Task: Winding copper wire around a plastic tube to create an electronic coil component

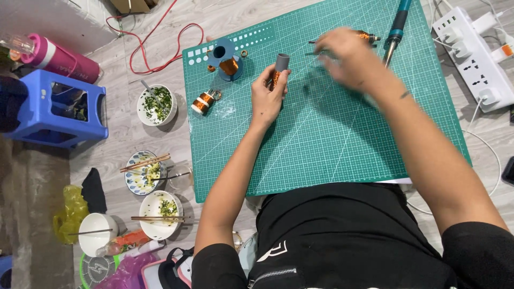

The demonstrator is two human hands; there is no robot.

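Head view, looking down on a floor workspace.

Green cutting mat [332, 134]: one, laid flat on the grey floor, directly ahead of the seated person.

Left hand [267, 96]: closed around one grey tube [280, 65] wound with copper wire, held roughly upright over the upper middle of the mat, fingers wrapped about its lower part.

Right hand [348, 56]: blurred, over the mat's upper right, just right of the grey tube and apart from it. Appears pinched on a thin metal tool [317, 40] projecting left from the fingers; grip not certain through the blur. One further copper-wound piece [367, 36] showing at the far side of this hand; whether held or lying, cannot tell.

Soldering iron [395, 29]: one, blue-handled, lying on the mat's upper right edge, just beside the right hand.

Blue spool stand [227, 56]: one, at the mat's upper left, carrying copper wire. Small copper coil [202, 103]: one, lying below it near the mat's left edge.

White power strip [474, 59]: one, right of the mat, with plugs inserted. Red cable [155, 43]: one, looping on the floor above the mat's left corner.

Bowls: four on the floor left of the mat, counted as one with green herbs [157, 105], one patterned [143, 172] with chopsticks across it, one white [160, 214] also with chopsticks, one white [97, 233] lowest left.

Blue plastic stool [53, 109]: one, far left. Pink bottle [59, 59]: one, lying above it.
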